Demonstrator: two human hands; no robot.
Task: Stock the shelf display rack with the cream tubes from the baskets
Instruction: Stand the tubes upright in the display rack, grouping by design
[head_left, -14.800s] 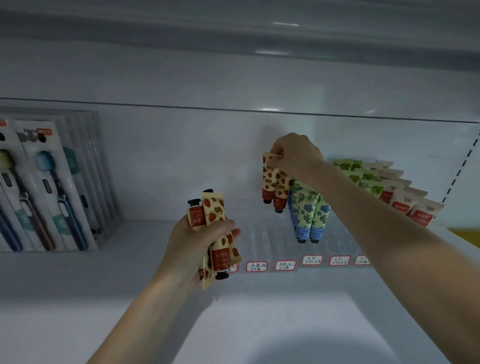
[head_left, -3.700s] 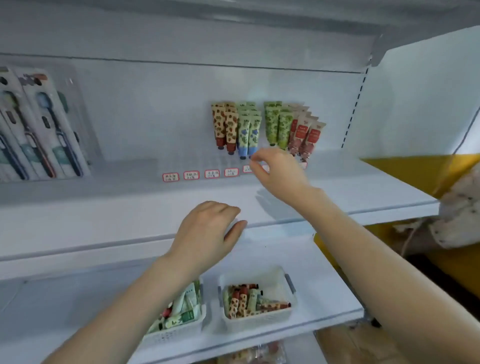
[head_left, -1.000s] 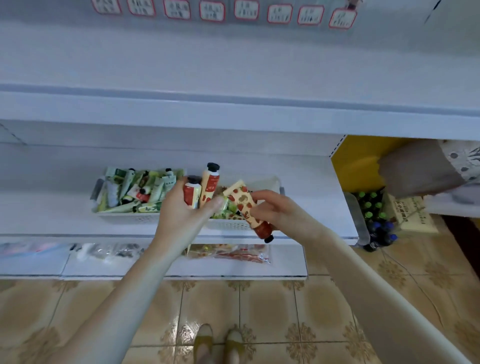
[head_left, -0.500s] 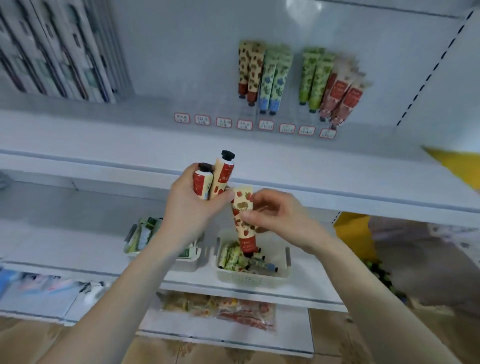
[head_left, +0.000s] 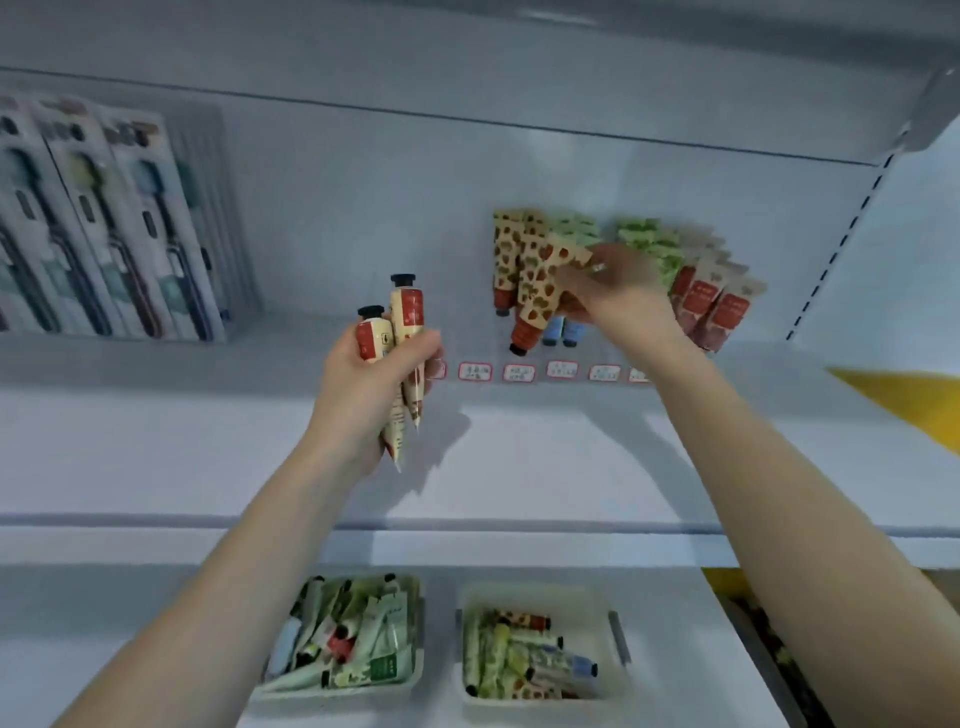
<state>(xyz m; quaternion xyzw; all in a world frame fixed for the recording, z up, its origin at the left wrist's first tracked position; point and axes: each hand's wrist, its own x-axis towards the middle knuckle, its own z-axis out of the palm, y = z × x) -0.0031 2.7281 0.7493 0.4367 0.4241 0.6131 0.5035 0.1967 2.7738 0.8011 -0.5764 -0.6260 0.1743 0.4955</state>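
White shelf (head_left: 208, 457) runs open from its front edge to the rack (head_left: 561, 371) at back right. Baskets (head_left: 535, 592) sit on the shelf below. Left hand (head_left: 363, 389) grips tubes (head_left: 406, 322) mid-shelf. Right hand's (head_left: 618, 296) fingers pinch a tilted strawberry tube (head_left: 540, 291) at the rack's left rows.

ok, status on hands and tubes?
Left hand grips two cream tubes, caps up. Right hand pinches a strawberry-print tube, tilted, cap down, in front of the stocked tubes on the rack. Path looks clear.
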